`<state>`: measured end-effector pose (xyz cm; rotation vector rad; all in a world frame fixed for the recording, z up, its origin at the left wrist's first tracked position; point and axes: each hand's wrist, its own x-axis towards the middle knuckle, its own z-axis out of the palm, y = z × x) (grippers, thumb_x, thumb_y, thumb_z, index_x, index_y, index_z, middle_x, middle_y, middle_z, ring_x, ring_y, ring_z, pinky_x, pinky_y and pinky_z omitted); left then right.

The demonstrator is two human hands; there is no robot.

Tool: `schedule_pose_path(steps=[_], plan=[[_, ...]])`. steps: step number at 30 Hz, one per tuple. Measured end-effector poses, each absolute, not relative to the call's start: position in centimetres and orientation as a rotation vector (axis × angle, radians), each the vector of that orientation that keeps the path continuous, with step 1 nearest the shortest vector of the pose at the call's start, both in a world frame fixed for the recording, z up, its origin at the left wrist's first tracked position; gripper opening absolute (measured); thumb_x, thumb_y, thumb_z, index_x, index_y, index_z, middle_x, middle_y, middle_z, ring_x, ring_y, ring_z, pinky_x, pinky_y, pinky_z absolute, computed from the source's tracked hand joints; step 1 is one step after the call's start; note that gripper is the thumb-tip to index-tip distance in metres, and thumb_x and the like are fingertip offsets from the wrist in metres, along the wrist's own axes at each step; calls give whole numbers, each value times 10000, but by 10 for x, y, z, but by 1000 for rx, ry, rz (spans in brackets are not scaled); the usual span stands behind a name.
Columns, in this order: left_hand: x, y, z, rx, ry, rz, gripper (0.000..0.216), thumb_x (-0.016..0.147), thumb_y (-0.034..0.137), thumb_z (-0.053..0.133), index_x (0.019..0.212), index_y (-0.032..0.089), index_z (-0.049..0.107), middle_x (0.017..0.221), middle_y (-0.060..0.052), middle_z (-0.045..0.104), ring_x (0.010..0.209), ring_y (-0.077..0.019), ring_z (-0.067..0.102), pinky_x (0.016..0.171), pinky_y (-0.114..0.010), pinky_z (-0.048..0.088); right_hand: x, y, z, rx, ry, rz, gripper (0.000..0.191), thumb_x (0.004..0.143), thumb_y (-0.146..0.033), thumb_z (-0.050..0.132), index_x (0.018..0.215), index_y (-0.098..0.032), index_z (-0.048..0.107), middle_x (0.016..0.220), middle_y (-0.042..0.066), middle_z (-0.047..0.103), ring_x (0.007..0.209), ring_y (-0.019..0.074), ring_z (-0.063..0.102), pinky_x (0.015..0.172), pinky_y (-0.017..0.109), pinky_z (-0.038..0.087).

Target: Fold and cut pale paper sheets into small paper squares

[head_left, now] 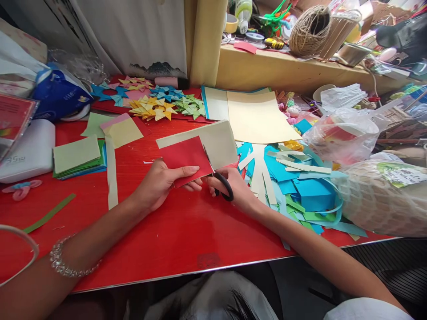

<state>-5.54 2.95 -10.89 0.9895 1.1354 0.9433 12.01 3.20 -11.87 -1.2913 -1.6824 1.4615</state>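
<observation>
My left hand (175, 180) pinches a red square of paper (185, 160) laid over a longer pale cream sheet (222, 142), thumb on top and fingers underneath. Black-handled scissors (224, 186) are in my right hand (235, 189), fingers through the loops. Their blades lie along the right edge of the red square, partway into the cream sheet from its near side. Both hands are raised a little over the middle of the red table (167, 240).
A stack of cut squares (80, 155) lies left, beside a white power bank (30, 151). Folded paper stars (153, 106) sit at the back. Larger cream sheets (256, 115) and a heap of blue and green scraps (310, 191) are on the right, near plastic bags (347, 133).
</observation>
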Motion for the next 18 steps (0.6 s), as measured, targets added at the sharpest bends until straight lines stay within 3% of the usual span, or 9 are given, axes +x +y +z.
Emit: schedule_pose_path(steps=[7, 18], plan=[[-56, 30, -110, 982, 1164, 914, 147, 696, 284, 718, 620, 158, 728, 617, -43, 718, 562, -154, 670, 547, -211, 526, 119, 30, -128, -1212, -1632, 1422, 201, 688, -159, 483, 501, -185, 414, 467, -53, 429, 446, 68, 382, 438, 216, 258], [-55, 28, -109, 984, 1150, 898, 151, 694, 279, 725, 604, 158, 721, 590, -42, 708, 524, -151, 652, 529, -222, 521, 121, 36, -122, -1183, -1671, 1470, 186, 686, -208, 499, 513, -185, 437, 491, -44, 426, 486, 83, 391, 467, 238, 273]])
